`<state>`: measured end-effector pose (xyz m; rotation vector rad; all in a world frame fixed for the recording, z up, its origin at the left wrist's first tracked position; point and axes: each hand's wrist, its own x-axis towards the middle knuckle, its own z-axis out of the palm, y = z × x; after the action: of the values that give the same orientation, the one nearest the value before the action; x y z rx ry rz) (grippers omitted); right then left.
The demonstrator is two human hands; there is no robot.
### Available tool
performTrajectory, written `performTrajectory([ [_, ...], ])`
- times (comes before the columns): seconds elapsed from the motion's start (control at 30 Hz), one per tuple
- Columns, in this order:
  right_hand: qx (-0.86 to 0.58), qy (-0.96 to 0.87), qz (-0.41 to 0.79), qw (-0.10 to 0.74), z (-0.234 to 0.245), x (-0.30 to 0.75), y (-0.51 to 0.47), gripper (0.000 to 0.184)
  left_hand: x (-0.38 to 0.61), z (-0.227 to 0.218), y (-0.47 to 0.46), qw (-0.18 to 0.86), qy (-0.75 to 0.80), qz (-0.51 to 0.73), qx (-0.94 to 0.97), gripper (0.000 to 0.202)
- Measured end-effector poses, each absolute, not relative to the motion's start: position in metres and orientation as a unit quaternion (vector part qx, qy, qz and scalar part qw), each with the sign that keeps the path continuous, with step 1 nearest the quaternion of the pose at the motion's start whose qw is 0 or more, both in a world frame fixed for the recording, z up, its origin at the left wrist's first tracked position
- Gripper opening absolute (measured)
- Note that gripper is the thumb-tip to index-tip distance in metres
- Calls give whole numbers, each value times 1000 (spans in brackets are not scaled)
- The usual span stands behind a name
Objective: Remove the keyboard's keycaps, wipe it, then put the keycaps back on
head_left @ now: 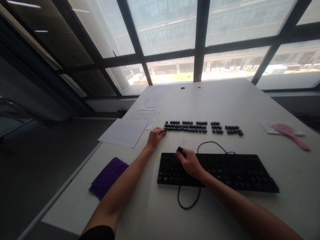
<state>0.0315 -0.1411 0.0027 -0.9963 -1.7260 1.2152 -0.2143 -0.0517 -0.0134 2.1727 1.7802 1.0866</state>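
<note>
A black keyboard (232, 171) lies on the white table (225, 100), its cable looping in front and behind. Beyond it, several loose black keycaps (190, 126) are laid out in rows. My left hand (155, 136) reaches to the left end of those rows, fingers curled on a keycap there. My right hand (190, 161) rests over the keyboard's upper left part, pinching a small black wire keycap puller (180, 148).
Printed paper sheets (130, 131) lie at the left, more further back. A purple cloth (110, 176) sits near the table's left edge. A pink brush (290, 133) on white paper lies at the far right. Large windows stand behind the table.
</note>
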Motion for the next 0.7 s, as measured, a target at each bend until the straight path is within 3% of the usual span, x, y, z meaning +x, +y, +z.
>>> performTrajectory([
  [0.7,-386,-683,478,395,4,33,-142,30,-214,-14,-52,72,589,394,702,8],
])
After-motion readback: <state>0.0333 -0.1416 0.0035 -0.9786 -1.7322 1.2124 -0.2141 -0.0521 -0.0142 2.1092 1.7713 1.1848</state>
